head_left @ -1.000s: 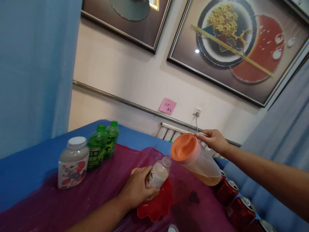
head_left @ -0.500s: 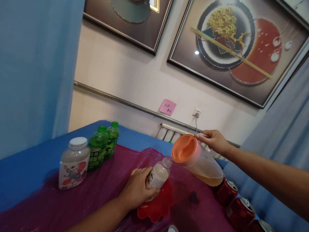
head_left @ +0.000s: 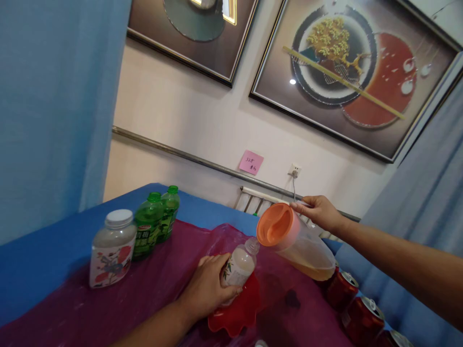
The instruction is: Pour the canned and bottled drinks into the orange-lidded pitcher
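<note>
While the left hand (head_left: 210, 286) clamps a small clear bottle (head_left: 241, 266) at a slant over a red scalloped bowl (head_left: 235, 313), the right hand (head_left: 320, 212) holds a translucent jug (head_left: 311, 255) tilted over, its orange lid (head_left: 275, 224) just beside the bottle's open mouth. The left fingers and thumb are wrapped around the bottle's printed label; whether its base touches the bowl cannot be told behind the hand. The right hand is closed on the jug at its upper side, the thumb toward the lid and the other fingers partly hidden. Amber liquid lies low in the jug, toward its base end.

The bowl sits on a purple plastic sheet (head_left: 173, 270) spread over a blue-covered table (head_left: 36, 265). At the left of the view, a wide jar (head_left: 113, 253) with a white cap stands upright near two green bottles, one in front (head_left: 147, 231) and one behind (head_left: 169, 214). At the right, red cans (head_left: 342, 289) line up along the table below the jug. On the wall beyond, a metal rail (head_left: 173, 154) runs beneath two framed pictures, one large (head_left: 336, 72) and one partly in view (head_left: 202, 43), with a pink handwritten note (head_left: 251, 162) and a socket (head_left: 294, 169) between
</note>
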A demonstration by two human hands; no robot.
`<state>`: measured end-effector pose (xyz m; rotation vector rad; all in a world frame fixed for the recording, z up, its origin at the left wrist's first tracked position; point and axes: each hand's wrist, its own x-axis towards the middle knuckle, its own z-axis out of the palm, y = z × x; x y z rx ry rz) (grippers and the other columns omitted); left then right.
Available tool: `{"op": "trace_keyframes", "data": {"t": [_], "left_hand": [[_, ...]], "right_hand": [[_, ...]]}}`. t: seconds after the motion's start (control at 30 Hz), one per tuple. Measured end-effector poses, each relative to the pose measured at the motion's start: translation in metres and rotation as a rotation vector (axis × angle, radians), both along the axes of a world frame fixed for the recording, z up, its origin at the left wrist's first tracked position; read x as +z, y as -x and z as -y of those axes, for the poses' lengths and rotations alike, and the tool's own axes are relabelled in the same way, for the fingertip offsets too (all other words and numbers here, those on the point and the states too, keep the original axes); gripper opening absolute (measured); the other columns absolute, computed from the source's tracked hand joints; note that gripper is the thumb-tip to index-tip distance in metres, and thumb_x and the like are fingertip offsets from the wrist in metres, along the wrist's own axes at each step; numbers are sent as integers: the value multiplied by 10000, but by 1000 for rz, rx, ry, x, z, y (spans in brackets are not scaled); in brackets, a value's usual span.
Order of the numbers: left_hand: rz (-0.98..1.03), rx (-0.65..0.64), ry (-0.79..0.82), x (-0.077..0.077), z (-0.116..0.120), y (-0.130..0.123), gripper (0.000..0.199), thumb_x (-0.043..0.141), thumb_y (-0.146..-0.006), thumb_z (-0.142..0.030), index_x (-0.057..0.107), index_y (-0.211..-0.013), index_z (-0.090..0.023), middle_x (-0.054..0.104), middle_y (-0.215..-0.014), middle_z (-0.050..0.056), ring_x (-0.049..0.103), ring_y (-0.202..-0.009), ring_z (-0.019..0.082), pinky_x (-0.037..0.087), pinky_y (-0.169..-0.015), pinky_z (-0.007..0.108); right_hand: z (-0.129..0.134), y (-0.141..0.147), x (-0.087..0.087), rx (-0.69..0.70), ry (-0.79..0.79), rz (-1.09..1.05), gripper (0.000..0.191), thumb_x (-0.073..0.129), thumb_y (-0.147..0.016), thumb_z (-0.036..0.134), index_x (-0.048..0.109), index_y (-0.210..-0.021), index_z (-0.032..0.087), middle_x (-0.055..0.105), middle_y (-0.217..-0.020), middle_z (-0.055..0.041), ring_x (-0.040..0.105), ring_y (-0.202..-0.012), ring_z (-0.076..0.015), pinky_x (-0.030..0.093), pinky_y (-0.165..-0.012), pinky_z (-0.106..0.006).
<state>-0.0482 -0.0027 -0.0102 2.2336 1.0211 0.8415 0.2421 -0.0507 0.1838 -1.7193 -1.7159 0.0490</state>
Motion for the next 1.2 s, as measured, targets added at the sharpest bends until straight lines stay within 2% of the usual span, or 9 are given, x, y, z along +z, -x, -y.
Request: {"op": "trace_keyframes", "data": {"t": [0.3, 0.5, 0.83, 1.2], "left_hand": [[3, 7, -13, -1, -1, 1, 678, 831, -611, -385, 639, -1244, -235, 718, -1207, 79, 623, -1118, 324, 405, -1013, 436], [-2, -6, 9, 2, -1, 0, 694, 834, -618, -371, 629, -1263, -217, 713, -1216, 82, 614, -1138, 319, 378, -1048, 442], [-10, -6, 13, 1, -2, 0, 708, 829, -619, -391, 624, -1271, -208, 712, -1222, 79, 614, -1138, 314, 375, -1047, 427], [-10, -8, -5, 2, 0, 0, 671, 825, -629, -412, 634, -1248, -236, 717, -1217, 59, 621, -1127, 307, 387, -1013, 394]], "right_hand": [[-1, -1, 2, -19, 29, -11, 636, 625, -681, 810, 450, -560, 211, 298, -531, 57, 271, -488, -90, 211, -444, -246], [-1, -3, 0, -4, 48, -22, 650, 633, -683, 806, 392, -543, 219, 273, -527, 65, 261, -496, -88, 200, -453, -244], [-1, 0, -1, -9, 97, -98, 621, 654, -667, 786, 443, -561, 212, 324, -531, 58, 312, -493, -91, 257, -446, -235], [1, 1, 2, -26, 91, -47, 622, 648, -681, 784, 431, -565, 213, 304, -535, 60, 297, -503, -92, 228, -454, -244]]}}
